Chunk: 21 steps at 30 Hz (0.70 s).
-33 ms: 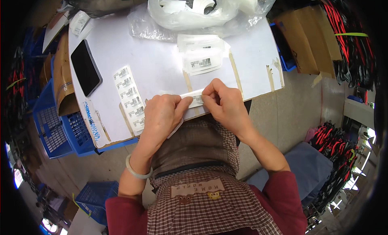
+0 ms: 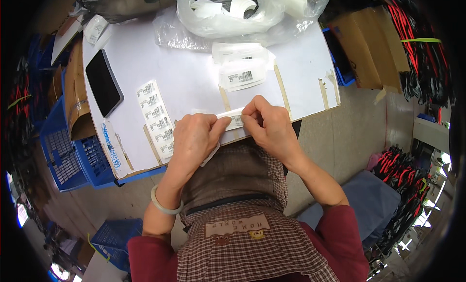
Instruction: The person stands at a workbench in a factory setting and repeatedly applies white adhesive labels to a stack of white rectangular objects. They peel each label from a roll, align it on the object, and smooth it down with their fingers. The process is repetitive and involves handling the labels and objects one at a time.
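You have both hands up at the near edge of the white table [image 2: 189, 73]. Your left hand [image 2: 194, 139] and your right hand [image 2: 274, 131] are close together, with a small gap between them. In that gap is a thin white label strip [image 2: 236, 120] with black marks on it. It sits by the table's near edge, right in front of your apron [image 2: 242, 243]. Your left hand is closed on its left end, with the thumb pressed on top. Your right hand pinches its right end between thumb and finger. A bit of white paper [image 2: 211, 155] pokes out below your left hand.

To the left of your left hand, a sheet of 6 labels [image 2: 156, 117] lies flat in 1 long row. Farther left is a black phone [image 2: 104, 83], lying flat with a dark screen. Past your hands is a pile of labels [image 2: 242, 79], and behind that sits a big clear plastic bag [image 2: 208, 27] with white papers [image 2: 206, 8] inside. You wear a pale bangle [image 2: 165, 209] on your left wrist. Blue baskets [image 2: 63, 151] stand beside the table on the left, and a brown box [image 2: 371, 47] is on the right.
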Each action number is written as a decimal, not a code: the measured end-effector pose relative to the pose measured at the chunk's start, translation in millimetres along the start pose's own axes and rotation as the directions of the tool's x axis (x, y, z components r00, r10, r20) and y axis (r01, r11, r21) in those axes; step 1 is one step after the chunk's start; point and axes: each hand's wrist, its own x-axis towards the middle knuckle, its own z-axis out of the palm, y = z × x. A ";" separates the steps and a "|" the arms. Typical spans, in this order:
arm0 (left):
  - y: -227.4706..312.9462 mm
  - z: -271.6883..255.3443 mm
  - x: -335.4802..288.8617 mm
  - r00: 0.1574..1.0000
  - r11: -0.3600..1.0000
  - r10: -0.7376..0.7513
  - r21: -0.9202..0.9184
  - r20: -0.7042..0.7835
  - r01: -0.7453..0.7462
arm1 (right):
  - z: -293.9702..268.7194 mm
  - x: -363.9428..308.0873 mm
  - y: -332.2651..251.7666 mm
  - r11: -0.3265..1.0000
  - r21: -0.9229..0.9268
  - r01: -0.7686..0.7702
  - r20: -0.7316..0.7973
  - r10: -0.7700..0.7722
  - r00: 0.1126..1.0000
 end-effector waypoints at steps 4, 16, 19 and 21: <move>8.9 -26.1 -4.5 0.989 0.941 -0.102 -0.333 -0.109 0.060 | -21.0 18.2 -8.6 0.983 0.170 -0.068 -0.063 0.080 0.995; 27.3 -44.8 61.5 0.995 0.999 -0.040 -0.023 0.091 0.042 | -20.5 55.0 -4.1 0.917 -0.397 0.041 -0.194 -0.128 0.973; 15.5 -52.2 37.1 0.986 0.686 0.034 -0.721 0.164 0.096 | -7.0 26.0 -31.0 0.882 0.015 0.470 -0.128 -0.465 0.876; 19.2 -68.6 23.0 0.954 0.632 0.154 -0.768 0.256 0.104 | 0.8 17.5 -31.2 0.903 0.063 0.425 -0.115 -0.416 0.902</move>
